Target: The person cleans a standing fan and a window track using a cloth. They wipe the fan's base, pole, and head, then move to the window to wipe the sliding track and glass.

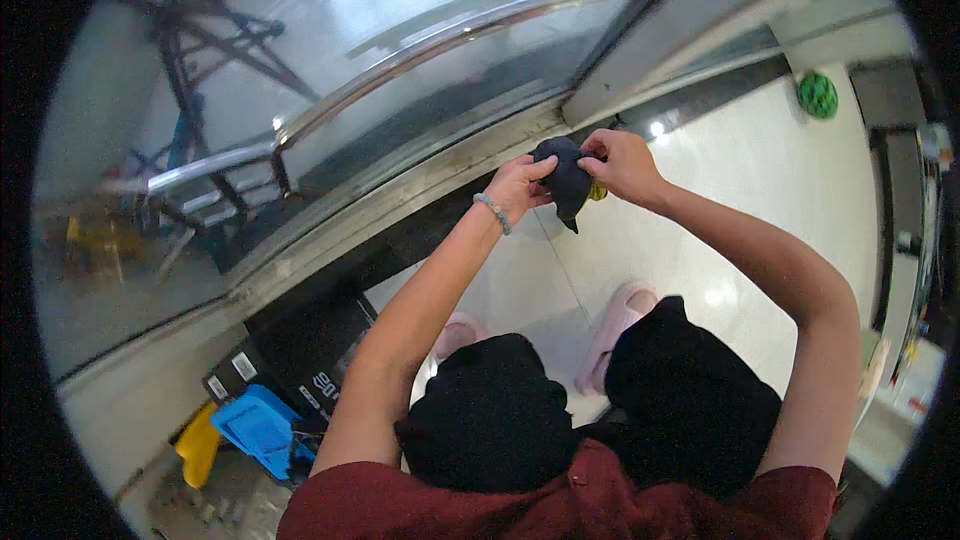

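A small dark grey cloth item, bunched up and hanging to a point at its lower end, is held between both hands above the pale tiled floor. My left hand, with a beaded bracelet at the wrist, pinches its left side, thumb on top. On its right side, my right hand grips the edge between thumb and fingers. Something yellow shows just under the right hand; whether it is part of the cloth item cannot be told.
A glass panel with a metal rail stands ahead, above a pale sill. Black boxes, a blue plastic item and a yellow one lie at lower left. A green ball is at upper right. Pink slippers are below.
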A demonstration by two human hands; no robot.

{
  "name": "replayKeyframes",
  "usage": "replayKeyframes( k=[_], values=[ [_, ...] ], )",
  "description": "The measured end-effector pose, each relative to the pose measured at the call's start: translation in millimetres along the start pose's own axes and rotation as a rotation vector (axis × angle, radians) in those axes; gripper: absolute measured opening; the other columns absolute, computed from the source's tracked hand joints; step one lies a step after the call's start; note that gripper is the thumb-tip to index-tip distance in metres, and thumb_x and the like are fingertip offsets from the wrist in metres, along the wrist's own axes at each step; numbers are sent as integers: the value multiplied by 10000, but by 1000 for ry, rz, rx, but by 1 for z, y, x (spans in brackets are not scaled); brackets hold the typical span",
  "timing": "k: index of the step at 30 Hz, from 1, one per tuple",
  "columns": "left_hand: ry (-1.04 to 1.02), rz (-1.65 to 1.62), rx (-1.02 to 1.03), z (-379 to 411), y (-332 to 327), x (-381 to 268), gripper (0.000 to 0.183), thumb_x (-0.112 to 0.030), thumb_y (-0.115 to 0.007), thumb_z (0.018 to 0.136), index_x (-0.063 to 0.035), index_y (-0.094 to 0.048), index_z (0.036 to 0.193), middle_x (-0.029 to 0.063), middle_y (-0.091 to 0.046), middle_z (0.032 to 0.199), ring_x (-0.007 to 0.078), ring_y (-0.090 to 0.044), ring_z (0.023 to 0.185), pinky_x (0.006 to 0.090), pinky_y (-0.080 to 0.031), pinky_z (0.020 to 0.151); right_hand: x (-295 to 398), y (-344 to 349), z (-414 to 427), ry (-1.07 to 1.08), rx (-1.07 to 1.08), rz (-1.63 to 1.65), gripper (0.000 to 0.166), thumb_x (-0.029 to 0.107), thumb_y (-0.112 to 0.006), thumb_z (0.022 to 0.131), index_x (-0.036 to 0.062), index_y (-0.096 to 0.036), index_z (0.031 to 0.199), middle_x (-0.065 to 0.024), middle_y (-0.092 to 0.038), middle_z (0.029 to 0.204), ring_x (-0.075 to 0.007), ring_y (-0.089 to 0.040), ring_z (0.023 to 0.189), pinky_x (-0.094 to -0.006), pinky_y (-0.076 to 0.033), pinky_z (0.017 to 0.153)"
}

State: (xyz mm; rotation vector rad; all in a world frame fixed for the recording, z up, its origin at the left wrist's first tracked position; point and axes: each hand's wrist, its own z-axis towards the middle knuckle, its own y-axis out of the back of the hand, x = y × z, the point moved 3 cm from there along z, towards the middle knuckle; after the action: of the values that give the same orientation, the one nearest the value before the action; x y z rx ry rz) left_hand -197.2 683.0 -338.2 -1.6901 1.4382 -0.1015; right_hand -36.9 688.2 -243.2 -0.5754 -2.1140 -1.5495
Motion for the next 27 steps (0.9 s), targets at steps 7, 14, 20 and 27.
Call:
replayKeyframes(
  k=[7, 14, 20, 27],
  values=[
    [-481, 195, -618, -45, 72, -11, 297, -163, -653, 779, -17, -512, 996, 84, -577, 901, 182, -587, 756, 296, -484, 669, 47, -59, 30, 559, -212, -19, 247, 105, -636, 729, 67, -583, 967, -116, -600, 898, -312, -542, 869, -402, -440, 753],
    [-740, 1114, -1140, -121, 113, -6, 254, -40, -590, 731, -21, -534, 978, 132, -557, 943, 270, -577, 759, 361, -472, 699, 49, -132, 43, 624, -166, -157, 405, 63, -665, 691, 92, -522, 1069, -171, -485, 1066, -338, -508, 935, -398, -432, 771],
    [-698, 1096, -1221, -62, 82, 11, 361, -190, -687, 717, -3, -543, 990, 151, -575, 894, 281, -586, 769, 360, -468, 700, 25, -142, 34, 454, -178, -10, 430, 90, -680, 689, 29, -491, 1071, -157, -512, 1013, -327, -527, 902, -387, -444, 754],
    [-636, 627, -922, -59, 63, -9, 212, -189, -635, 799, -14, -587, 909, 54, -618, 790, 165, -585, 725, 275, -452, 607, 8, -108, 34, 279, 44, 439, 479, 113, -637, 737, 45, -453, 1174, -132, -583, 914, -217, -576, 680, -321, -473, 634]
  ],
)
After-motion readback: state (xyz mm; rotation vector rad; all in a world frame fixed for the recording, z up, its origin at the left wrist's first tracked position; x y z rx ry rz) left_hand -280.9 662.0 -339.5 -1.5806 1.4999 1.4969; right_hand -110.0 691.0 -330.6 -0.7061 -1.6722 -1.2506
